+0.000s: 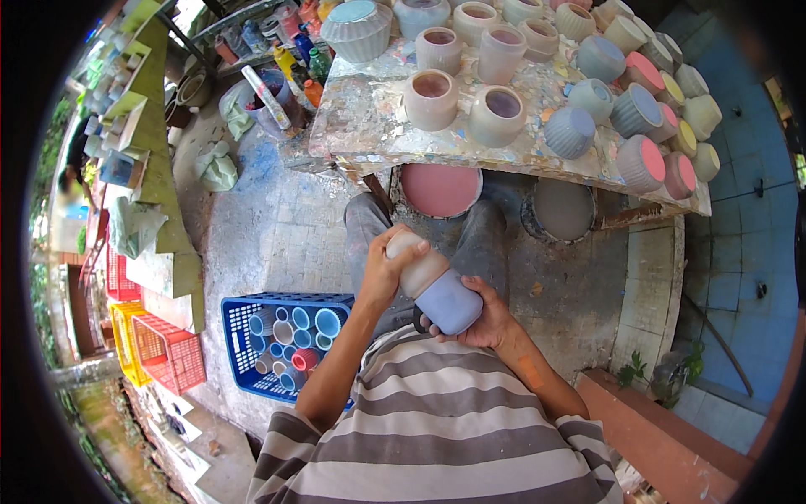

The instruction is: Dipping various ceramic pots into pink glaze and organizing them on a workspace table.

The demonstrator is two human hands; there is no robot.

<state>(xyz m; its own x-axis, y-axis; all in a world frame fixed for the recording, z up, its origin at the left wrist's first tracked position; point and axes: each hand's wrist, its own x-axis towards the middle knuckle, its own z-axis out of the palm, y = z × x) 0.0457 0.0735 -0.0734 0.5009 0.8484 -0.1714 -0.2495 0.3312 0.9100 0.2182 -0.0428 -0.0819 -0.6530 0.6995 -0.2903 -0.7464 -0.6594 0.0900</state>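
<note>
Over my lap I hold a rounded ceramic pot (451,301), beige at its upper left end and lavender-blue at its lower right end. A distinct edge divides the two colours; I cannot tell whether this is one piece or two set end to end. My left hand (395,262) is closed around the beige end, thumb on top. Cupping the blue end from below and the right is my right hand (491,315), its fingers partly hidden beneath. A small dark loop (418,319) shows beside the blue end.
A paint-crusted table (369,126) ahead carries several ceramic pots (498,116). Under its edge stand a tub of pink liquid (441,189) and a grey bucket (562,210). Left of me sits a blue crate (243,361) of cups. Paint bottles (319,65) crowd the table's far left.
</note>
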